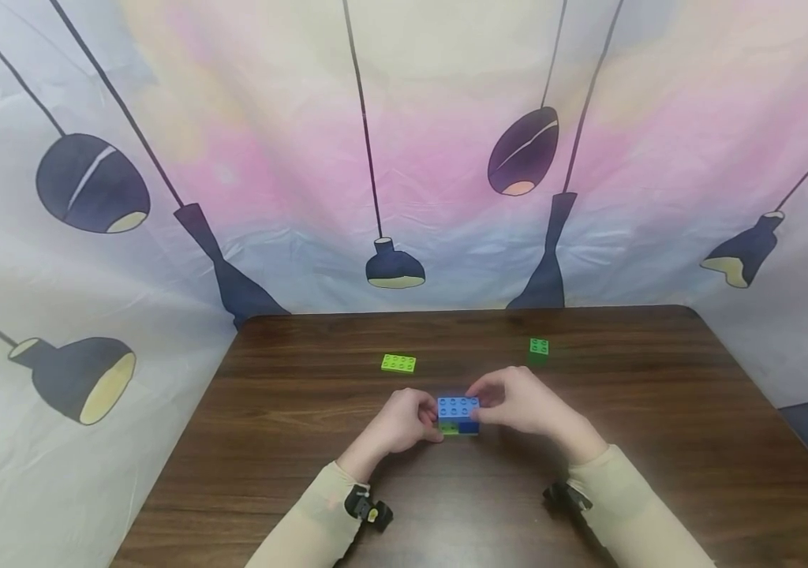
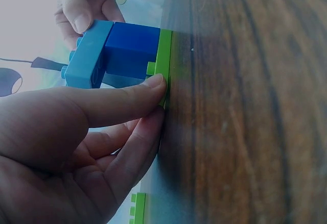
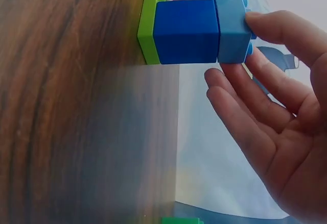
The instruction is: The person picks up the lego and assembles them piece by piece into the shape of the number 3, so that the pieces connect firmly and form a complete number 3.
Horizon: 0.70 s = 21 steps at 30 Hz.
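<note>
A small stack of toy building bricks stands on the table between the two hands. At its base is a lime green plate (image 2: 163, 55), under a dark blue brick (image 3: 185, 31) at the plate's right end. A light blue brick (image 1: 458, 407) with studs lies across the top. My left hand (image 1: 404, 422) pinches the left end of the lime plate between thumb and fingers. With its thumb by the studs and fingers at the far side, my right hand (image 1: 521, 402) holds the right end of the light blue brick. Any brick behind the dark blue one is hidden.
Farther back on the wooden table (image 1: 290, 473) lie a separate lime green plate (image 1: 398, 363) and, to the right, a green brick (image 1: 538, 351). Behind the table's far edge hangs a cloth backdrop (image 1: 290, 158) printed with lamps.
</note>
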Available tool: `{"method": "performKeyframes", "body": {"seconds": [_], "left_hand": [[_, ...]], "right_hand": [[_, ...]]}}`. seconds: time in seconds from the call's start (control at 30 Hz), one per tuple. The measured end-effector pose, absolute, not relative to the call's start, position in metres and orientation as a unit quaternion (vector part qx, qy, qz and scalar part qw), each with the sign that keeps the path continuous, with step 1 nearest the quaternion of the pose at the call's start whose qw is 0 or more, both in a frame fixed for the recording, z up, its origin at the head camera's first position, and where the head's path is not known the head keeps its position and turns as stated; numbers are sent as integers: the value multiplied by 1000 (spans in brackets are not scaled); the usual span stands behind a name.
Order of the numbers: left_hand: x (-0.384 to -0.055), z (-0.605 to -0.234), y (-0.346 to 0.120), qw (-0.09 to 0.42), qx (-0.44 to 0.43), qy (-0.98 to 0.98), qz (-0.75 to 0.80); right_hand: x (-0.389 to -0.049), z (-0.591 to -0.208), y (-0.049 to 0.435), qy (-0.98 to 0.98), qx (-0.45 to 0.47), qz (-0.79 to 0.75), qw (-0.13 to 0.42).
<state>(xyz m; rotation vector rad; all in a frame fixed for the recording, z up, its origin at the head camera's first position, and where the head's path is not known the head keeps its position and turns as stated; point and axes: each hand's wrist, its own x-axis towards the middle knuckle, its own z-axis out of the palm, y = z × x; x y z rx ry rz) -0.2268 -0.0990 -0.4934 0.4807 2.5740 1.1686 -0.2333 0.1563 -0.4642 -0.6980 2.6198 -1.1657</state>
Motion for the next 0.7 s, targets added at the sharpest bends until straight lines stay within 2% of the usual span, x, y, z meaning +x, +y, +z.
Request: {"method": "performKeyframes", "body": {"seconds": [0.43,0.7], "left_hand": [[-225,-492,-98,139,158,890,404],[-226,-493,-99,135,161,890,404]], "right_hand": [[-227,-459,152,901,-182,-382,97],[-232,-463,156,888,-224,-388,99]]}}
